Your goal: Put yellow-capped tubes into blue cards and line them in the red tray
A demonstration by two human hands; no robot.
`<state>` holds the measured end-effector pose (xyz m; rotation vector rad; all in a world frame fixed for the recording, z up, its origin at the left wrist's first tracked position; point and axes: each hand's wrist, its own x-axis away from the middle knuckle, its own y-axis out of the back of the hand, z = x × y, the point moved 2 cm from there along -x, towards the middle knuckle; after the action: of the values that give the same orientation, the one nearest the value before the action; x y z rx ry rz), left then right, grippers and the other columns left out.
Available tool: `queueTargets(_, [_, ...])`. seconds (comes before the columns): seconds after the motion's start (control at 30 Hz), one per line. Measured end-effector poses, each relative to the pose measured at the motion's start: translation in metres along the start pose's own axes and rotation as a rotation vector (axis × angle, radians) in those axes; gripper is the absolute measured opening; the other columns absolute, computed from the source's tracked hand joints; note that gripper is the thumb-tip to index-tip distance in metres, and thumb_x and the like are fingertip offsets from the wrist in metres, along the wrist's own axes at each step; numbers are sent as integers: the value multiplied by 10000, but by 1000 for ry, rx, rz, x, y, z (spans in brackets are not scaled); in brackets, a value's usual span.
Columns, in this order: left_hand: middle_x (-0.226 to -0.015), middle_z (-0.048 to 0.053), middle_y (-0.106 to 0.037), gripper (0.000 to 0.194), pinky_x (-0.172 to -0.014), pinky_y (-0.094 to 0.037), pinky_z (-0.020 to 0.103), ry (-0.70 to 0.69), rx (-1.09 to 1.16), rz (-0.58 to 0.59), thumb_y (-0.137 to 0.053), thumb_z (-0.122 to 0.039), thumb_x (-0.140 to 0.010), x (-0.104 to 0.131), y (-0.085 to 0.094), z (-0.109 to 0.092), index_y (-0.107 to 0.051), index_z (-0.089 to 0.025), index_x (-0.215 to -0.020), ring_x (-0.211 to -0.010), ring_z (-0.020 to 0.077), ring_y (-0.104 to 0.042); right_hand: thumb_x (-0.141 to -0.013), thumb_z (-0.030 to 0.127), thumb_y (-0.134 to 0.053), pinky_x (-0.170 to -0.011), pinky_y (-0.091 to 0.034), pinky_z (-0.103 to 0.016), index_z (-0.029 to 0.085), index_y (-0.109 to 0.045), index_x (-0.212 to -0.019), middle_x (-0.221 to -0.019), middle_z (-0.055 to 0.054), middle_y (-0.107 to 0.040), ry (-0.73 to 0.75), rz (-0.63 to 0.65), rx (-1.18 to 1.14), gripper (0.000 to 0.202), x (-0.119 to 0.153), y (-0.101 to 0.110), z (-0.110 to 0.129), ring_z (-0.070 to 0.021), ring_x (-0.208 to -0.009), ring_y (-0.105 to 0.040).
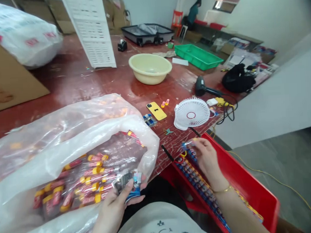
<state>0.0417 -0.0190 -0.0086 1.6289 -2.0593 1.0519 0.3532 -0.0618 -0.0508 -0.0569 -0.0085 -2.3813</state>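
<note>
My left hand [117,199] is closed around a small stack of printed packets [136,183], with its thumb on top. It is at the near edge of a large clear plastic bag [68,150] that lies open on the table. Inside the bag are many small pink tubes with yellow caps [92,178]. Over a red crate [243,171], my right hand [206,155] has its fingertips pinched on a small clear-and-blue packet [188,143], only partly visible. Rows of blue printed packets [199,184] fill the crate's left side beneath it.
On the red table stand a cream basin [150,69], a white fan [192,113], a yellow phone [156,111], small scissors [168,131] and a hair dryer [201,87]. Farther back are a green tray [197,56] and an open suitcase [147,34]. A person [193,14] is in the background.
</note>
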Motion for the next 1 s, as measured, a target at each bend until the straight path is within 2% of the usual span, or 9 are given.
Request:
queueTargets(0.07, [-811, 75, -757, 312, -597, -606, 337, -15, -33, -43, -842, -330, -590, -4, 1, -2, -751, -147, -825, -754, 258, -705, -745, 432, -681, -687, -501, -267, 190, -540, -802, -719, 31, -614, -36, -236, 123, 286, -23, 58, -25, -118, -650, -599])
queueTargets(0.17, [-687, 21, -729, 290, -567, -606, 293, -46, 16, -102, -887, -276, -507, -8, -4, -7, -742, -147, -722, -646, 188, -673, -798, 376, -674, -589, -483, -253, 148, -558, -730, -620, 47, -571, -179, -326, 303, 264, -45, 106, -71, -98, -545, -548])
queueTargets(0.37, [-706, 7, -725, 286, -584, -611, 290, 2, 79, -47, -898, -231, -485, -11, -15, -11, -738, -158, -710, -635, 163, -658, -916, 310, -565, -676, -535, -295, 131, -597, -1011, -939, -28, -628, -312, -297, 550, 205, -67, 105, -128, -128, -763, -617])
queueTargets(0.57, [-690, 22, -717, 280, -600, -591, 317, -68, 75, -105, -863, -306, -555, -5, -14, -13, -723, -159, -747, -690, 220, -694, -762, 315, -678, -677, -485, -347, 126, -565, -945, -845, -57, -586, -51, -323, 623, 287, -43, 97, -93, -180, -707, -554])
queueTargets(0.63, [-720, 41, -733, 290, -577, -575, 308, -86, 35, -111, -841, -339, -589, -6, -10, -13, -723, -162, -787, -686, 230, -702, -764, 342, -654, -697, -481, -357, 158, -567, -945, -840, -52, -585, 63, -244, 593, 273, -21, 70, -69, -189, -712, -553])
queueTargets(0.7, [-750, 70, -750, 299, -576, -559, 295, -125, -14, -118, -822, -362, -614, -8, -4, -13, -725, -154, -805, -689, 236, -707, -777, 325, -639, -755, -482, -363, 199, -579, -946, -905, -61, -598, 237, -69, 537, 219, 4, 22, -40, -203, -798, -577])
queueTargets(0.83, [-748, 99, -761, 339, -565, -537, 271, -166, -28, -180, -802, -381, -642, -4, 19, -14, -732, -128, -857, -653, 220, -703, -833, 155, -553, -874, -464, -386, 237, -580, -954, -979, -71, -611, 635, 598, 393, 149, 49, -118, 16, -220, -962, -577])
queueTargets(0.9, [-754, 113, -762, 341, -553, -541, 281, -139, 12, -221, -794, -381, -653, 3, 31, -15, -731, -120, -862, -655, 230, -707, -856, 118, -486, -909, -452, -391, 227, -572, -955, -989, -74, -608, 651, 861, 420, 171, 64, -188, 27, -221, -993, -561])
queueTargets(1.0, [-794, 120, -765, 340, -549, -557, 301, -125, 94, -278, -794, -370, -653, 16, 45, -16, -730, -123, -879, -688, 247, -715, -807, 86, -520, -919, -441, -417, 196, -568, -926, -995, -89, -600, 537, 1052, 511, 169, 77, -268, 20, -244, -1001, -549])
